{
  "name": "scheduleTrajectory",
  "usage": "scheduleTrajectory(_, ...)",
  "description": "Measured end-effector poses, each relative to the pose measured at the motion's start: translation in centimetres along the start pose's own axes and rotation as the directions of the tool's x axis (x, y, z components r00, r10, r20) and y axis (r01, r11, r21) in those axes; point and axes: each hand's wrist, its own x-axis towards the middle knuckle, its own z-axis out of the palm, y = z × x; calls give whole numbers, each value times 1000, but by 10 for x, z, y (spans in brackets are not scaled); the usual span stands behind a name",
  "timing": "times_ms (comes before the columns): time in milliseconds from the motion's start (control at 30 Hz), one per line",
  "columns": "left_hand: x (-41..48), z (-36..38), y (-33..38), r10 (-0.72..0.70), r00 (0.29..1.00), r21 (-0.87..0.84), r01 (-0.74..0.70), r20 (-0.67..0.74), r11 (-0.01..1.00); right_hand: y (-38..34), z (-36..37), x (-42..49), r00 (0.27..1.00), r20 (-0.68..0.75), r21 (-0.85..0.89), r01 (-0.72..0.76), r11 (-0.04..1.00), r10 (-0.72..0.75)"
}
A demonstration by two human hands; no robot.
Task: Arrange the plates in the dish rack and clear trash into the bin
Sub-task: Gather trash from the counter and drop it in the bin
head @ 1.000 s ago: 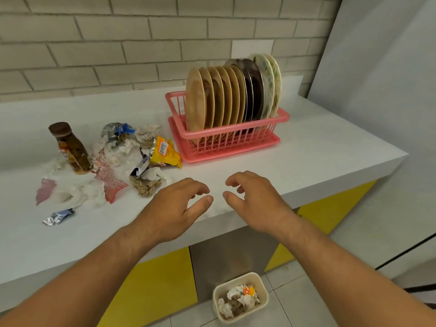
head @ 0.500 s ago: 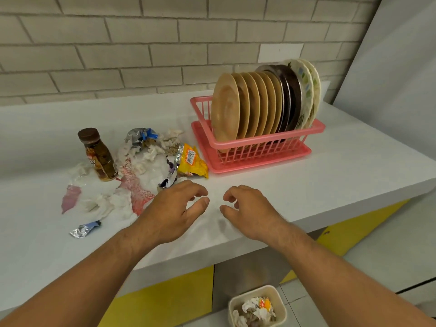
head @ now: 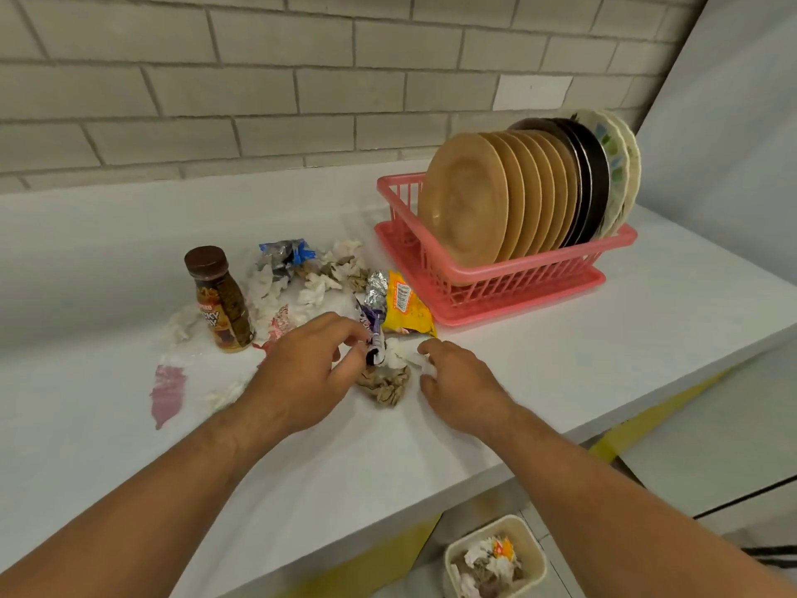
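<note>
Several tan, dark and patterned plates stand upright in the pink dish rack at the back right of the white counter. Left of the rack lies a heap of trash: crumpled white tissues, a yellow wrapper, a purple wrapper and a brown paper wad. My left hand curls its fingers onto the purple wrapper. My right hand pinches a white tissue beside it. The cream bin sits on the floor below the counter edge, holding some trash.
A brown drink bottle stands upright at the left of the heap. A pink wrapper lies flat further left, and a blue and silver wrapper lies at the back. A grey brick wall runs behind the counter.
Both hands have moved forward from the counter's front edge into the trash heap and closed their fingers on pieces of it. The view has shifted left.
</note>
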Motion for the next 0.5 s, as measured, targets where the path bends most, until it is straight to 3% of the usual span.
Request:
scheduleTrajectory(200,0,5,-3,51,998,-23,-50,29,998,4,-11,-3,990,-106,-71,-101,992,93)
scheduleTrajectory(333,-1,7,-2,55,998,-29,-55,-3,998,12,-26,-12,973,-135,22,-187,982,188)
scheduleTrajectory(500,-14,17,4,69,996,-11,-69,48,998,17,-27,-22,978,-96,85,-179,980,187)
